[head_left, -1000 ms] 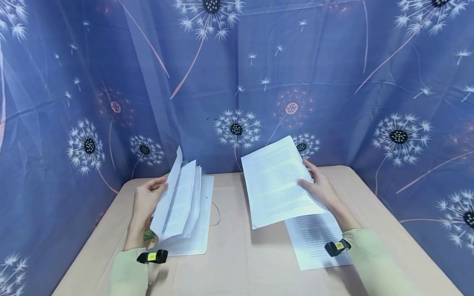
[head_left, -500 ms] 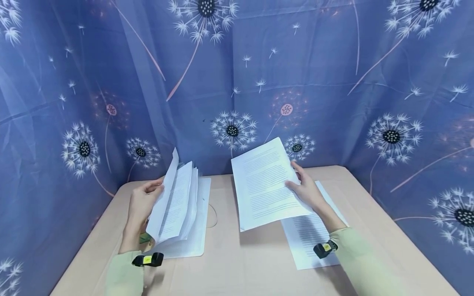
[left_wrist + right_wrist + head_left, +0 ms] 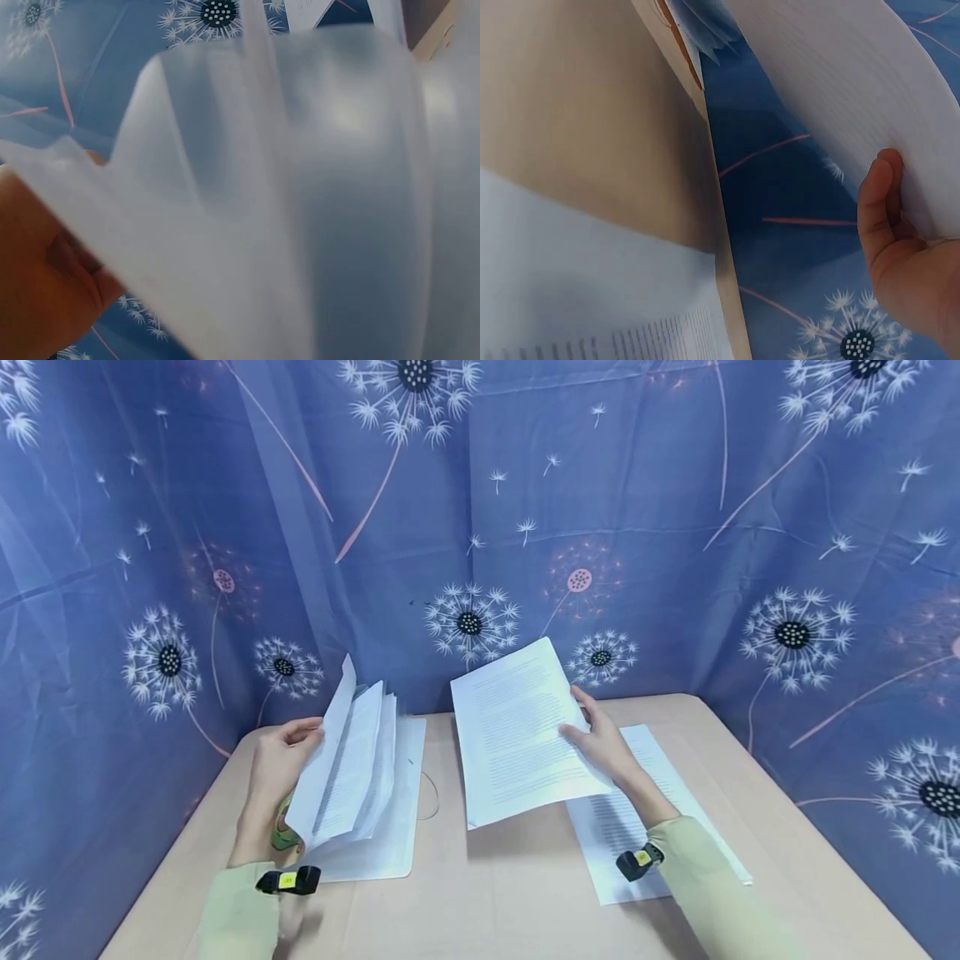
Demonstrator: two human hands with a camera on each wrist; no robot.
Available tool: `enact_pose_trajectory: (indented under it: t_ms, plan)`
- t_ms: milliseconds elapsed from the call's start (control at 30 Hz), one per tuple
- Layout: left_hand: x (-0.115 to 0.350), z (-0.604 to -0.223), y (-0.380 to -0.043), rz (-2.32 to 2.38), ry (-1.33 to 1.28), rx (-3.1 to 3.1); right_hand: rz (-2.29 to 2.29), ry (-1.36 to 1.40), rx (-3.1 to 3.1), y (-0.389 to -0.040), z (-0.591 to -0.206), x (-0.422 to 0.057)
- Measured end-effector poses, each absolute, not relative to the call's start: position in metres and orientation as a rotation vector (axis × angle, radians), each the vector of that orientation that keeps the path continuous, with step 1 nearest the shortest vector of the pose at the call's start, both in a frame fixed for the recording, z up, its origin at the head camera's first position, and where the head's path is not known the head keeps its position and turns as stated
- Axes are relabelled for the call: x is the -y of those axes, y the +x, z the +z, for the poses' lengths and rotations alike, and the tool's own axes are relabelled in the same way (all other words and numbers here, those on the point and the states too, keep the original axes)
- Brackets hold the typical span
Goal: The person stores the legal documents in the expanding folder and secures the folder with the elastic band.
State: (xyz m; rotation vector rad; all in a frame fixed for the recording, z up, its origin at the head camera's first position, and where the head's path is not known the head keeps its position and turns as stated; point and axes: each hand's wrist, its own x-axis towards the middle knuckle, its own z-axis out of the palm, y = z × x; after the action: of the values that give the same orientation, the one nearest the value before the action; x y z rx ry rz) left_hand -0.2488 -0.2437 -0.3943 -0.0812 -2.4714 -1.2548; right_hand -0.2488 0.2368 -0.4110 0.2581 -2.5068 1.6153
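"Papers [image 3: 510, 743] were held where?"

"Right of the folder [image 3: 405, 827], pinched by the right hand [image 3: 600, 743]; its leaves [image 3: 356, 760] were gripped by the left hand [image 3: 277, 764]. Leaf-parting seemed in hand; a wider gap was apparently needed."

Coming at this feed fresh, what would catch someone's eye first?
Probably the blue dandelion-print curtain behind the table. Next, right of centre, the right hand holds a raised printout above printed paper lying there. At left, the left hand pinches the leftmost leaf of a fanned-open folder.
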Motion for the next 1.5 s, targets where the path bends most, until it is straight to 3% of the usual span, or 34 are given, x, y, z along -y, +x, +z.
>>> enact_pose_trajectory:
  t_ms: [1500]
  plan:
    - [0.247,-0.385,-0.252,-1.192,-0.1,2.465,1.741,0.237,2.432,-0.269,-0.425,-0.132]
